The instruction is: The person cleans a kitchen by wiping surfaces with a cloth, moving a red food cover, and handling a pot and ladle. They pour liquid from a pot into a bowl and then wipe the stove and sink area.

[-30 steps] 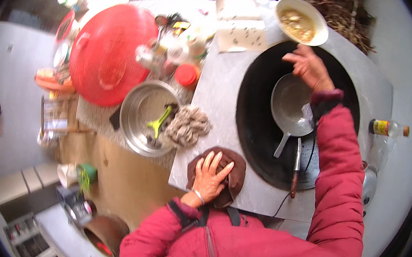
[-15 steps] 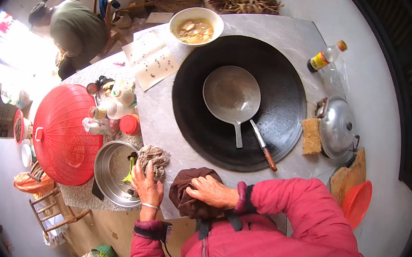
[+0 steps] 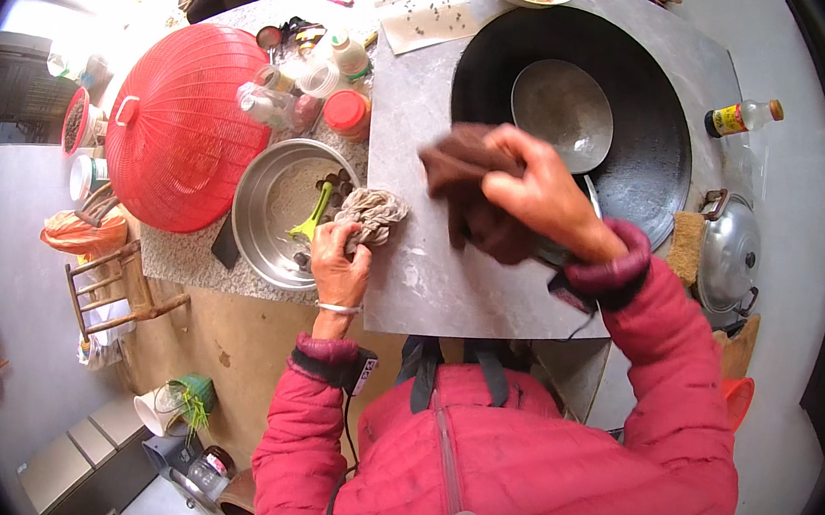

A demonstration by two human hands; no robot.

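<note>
Right hand (image 3: pixel 540 196) clutching brown cloth (image 3: pixel 461 177) above tabletop (image 3: pixel 450 282) | left hand (image 3: pixel 340 262) gripping rag (image 3: pixel 372 211) | tabletop partly wiped.

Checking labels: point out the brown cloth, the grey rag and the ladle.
brown cloth (image 3: pixel 461 177), head view, its left fold.
grey rag (image 3: pixel 374 211), head view, its bunched middle.
ladle (image 3: pixel 561 109), head view, its bowl.

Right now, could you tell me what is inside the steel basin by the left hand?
The steel basin holds a green utensil and some dark pieces near its rim. The left hand and its grey rag cover the basin's right edge.
</note>
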